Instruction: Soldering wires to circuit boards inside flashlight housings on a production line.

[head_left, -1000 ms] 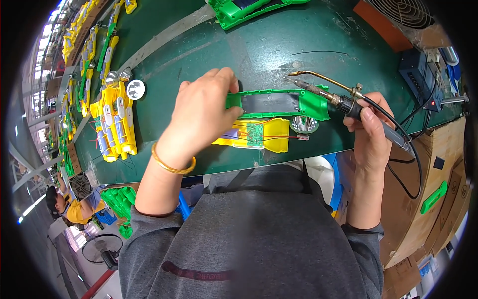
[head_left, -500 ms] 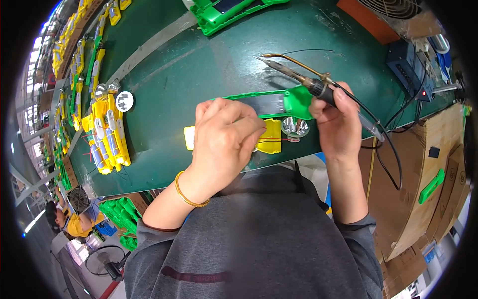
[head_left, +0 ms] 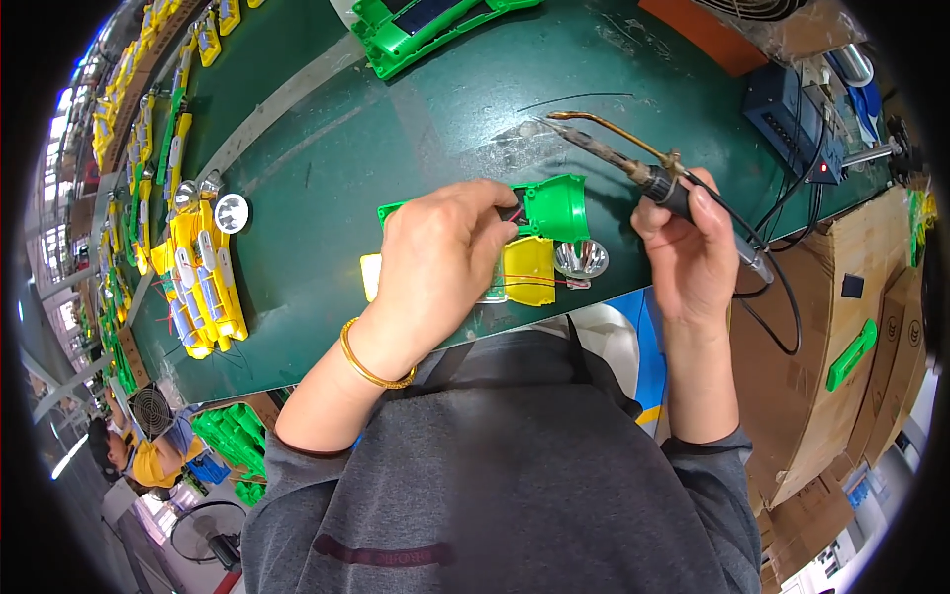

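My right hand (head_left: 690,243) grips a soldering iron (head_left: 633,170) with a brass tube beside its tip, which points left above the bench. My left hand (head_left: 435,247) is closed over a green plastic torch housing (head_left: 556,208), thumb and forefinger at its neck, where a bit of red wire shows. The hand hides most of the housing. Just nearer to me lies a yellow housing (head_left: 529,269), partly under the same hand, with thin wires running across it. A shiny round reflector (head_left: 582,259) sits at its right end.
Yellow torch bodies (head_left: 206,272) are piled on the left of the green bench (head_left: 327,228). Another green housing with a dark panel (head_left: 435,30) lies at the far edge. A blue box with a red light (head_left: 792,119) and cables stands right, beyond cardboard (head_left: 792,327).
The green housing has been turned, so its dark panel no longer shows and its flared end stands up. My left fingers have moved to its neck. The iron has shifted slightly right.
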A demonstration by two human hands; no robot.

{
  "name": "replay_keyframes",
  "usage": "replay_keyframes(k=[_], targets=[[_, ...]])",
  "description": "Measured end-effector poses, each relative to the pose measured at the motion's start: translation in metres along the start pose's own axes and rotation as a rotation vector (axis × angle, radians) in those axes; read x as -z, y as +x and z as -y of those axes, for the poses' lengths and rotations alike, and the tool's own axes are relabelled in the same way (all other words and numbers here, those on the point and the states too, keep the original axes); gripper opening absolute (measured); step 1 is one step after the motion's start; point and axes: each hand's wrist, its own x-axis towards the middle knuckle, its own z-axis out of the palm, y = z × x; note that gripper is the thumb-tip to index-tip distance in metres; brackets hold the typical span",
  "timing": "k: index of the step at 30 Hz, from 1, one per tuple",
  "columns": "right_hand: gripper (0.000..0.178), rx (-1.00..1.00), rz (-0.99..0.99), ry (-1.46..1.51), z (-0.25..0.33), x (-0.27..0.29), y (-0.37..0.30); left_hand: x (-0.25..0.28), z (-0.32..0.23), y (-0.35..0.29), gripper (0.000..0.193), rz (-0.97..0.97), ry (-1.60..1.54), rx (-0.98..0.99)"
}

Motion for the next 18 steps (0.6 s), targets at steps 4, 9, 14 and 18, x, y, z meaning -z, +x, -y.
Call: replay_keyframes(k=[4, 9, 14, 18], targets=[[0.02, 0.007, -0.052, -0.036, 0.017, 0.001, -0.002, -0.001, 0.007, 0.001, 0.009, 0.017, 0.077, -0.112], [0.024, 0.042, -0.012, -0.221, 0.028, 0.007, -0.001, -0.004, 0.001, 0.004, 0.008, 0.02, 0.244, -0.125], [0.02, 0.014, 0.024, -0.419, 0.036, 0.005, 0.003, -0.006, -0.001, 0.007, 0.005, 0.023, 0.306, -0.1], [0.021, -0.082, 0.122, -0.671, 0.045, 0.002, 0.01, -0.006, 0.001, 0.005, 0.004, 0.004, 0.272, -0.075]])
